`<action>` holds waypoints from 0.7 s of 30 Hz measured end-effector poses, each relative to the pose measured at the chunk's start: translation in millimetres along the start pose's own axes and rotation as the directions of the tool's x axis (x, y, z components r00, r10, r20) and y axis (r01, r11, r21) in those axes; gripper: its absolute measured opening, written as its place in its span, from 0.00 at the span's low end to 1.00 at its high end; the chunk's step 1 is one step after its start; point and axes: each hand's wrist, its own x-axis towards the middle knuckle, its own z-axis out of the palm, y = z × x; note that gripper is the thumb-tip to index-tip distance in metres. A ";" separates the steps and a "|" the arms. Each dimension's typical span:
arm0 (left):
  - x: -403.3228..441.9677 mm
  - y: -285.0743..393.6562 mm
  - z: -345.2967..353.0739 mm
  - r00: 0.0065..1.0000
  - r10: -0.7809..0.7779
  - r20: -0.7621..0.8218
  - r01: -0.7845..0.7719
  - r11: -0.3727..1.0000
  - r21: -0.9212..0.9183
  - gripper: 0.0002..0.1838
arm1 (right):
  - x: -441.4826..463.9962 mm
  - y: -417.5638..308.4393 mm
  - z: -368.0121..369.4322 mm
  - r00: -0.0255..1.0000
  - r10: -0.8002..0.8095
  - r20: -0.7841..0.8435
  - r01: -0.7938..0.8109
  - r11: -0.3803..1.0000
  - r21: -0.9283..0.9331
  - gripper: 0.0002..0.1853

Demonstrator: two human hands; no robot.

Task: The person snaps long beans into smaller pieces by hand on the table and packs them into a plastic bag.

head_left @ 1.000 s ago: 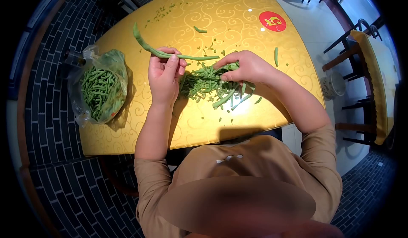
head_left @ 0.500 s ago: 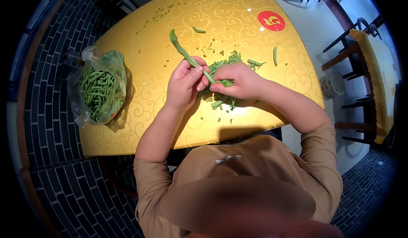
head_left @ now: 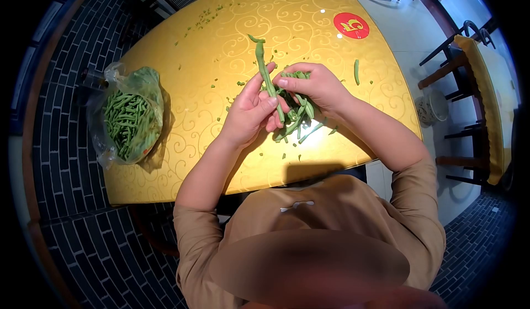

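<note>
A long green bean [head_left: 263, 69] stands up from my left hand [head_left: 248, 113], pinched between thumb and fingers, with its lower end sticking out below the thumb. My right hand [head_left: 324, 91] is curled around several green bean pieces [head_left: 297, 75], thumb towards my left hand; its fingertips are partly hidden. Under and between the two hands lies a loose pile of green beans [head_left: 301, 120]. A small bean piece [head_left: 254, 38] lies on the table by the held bean's top end.
The gold patterned tablecloth [head_left: 182, 116] carries scattered green bits [head_left: 204, 17]. To the left stands a clear plastic bag [head_left: 101, 138] full of bean pieces. A single bean [head_left: 356, 72] and a red round sign [head_left: 351, 26] lie at the right.
The bean in my left hand has swung more upright and moved right. My right hand has turned and drawn away from the held bean, its fingers now around pieces from the pile.
</note>
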 end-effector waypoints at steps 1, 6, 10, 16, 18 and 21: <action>-0.7 0.2 3.6 1.000 -0.013 0.010 0.013 1.000 0.027 0.32 | 0.9 2.3 -1.0 0.999 0.038 0.038 -0.040 0.998 0.041 0.14; -5.5 3.1 8.0 0.989 -0.143 -0.033 0.147 0.958 0.248 0.27 | 0.7 13.9 3.1 0.995 0.069 0.069 -0.070 0.997 0.012 0.13; -3.6 4.5 -0.2 0.981 0.100 -0.167 -0.039 0.941 0.337 0.15 | 2.1 10.7 -1.9 0.991 0.105 0.080 -0.086 0.974 -0.210 0.11; -1.5 2.0 2.1 0.951 0.136 -0.278 -0.096 0.983 0.154 0.08 | 0.1 12.0 1.1 0.989 0.073 0.128 0.008 0.840 -0.542 0.08; -2.2 2.8 1.8 0.957 0.090 -0.276 -0.083 0.996 0.038 0.07 | 1.8 20.6 0.4 0.926 -0.294 0.236 0.369 0.576 -0.729 0.08; -1.8 4.5 -1.9 0.966 0.014 -0.259 -0.048 0.991 -0.127 0.07 | -2.6 18.3 2.4 0.768 -0.424 0.481 0.618 0.290 -0.731 0.08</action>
